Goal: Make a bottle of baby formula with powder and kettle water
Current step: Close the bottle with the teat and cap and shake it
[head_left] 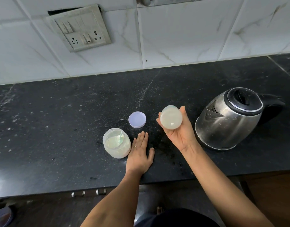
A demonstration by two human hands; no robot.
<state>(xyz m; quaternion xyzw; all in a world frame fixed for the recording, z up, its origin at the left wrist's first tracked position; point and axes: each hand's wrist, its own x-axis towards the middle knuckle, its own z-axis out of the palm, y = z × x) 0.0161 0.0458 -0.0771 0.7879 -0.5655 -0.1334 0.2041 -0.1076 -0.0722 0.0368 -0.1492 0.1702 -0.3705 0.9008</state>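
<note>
The right hand [178, 133] is gripping the bottle [171, 117]. The left hand [139, 155] is lying flat, fingers [141, 138] straight, on the bench [59, 128].

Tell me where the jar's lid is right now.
In the head view the lid lies flat on the counter near centre, just beyond the open powder jar and left of the bottle in the right hand.

The bottle [171, 117] points base-on at us, so its neck & top are hidden behind it, and most of the right hand [180, 135] fingers are tucked behind too. Part of the kettle [226, 122] handle sits behind its body. Inside the jar [116, 143], a greenish stick is too blurry to ID. A metal thing [143, 1] at the top edge & a bluish round obj [2, 216] bottom-left are cut off. The desk [59, 128] runs out both sides.
</note>
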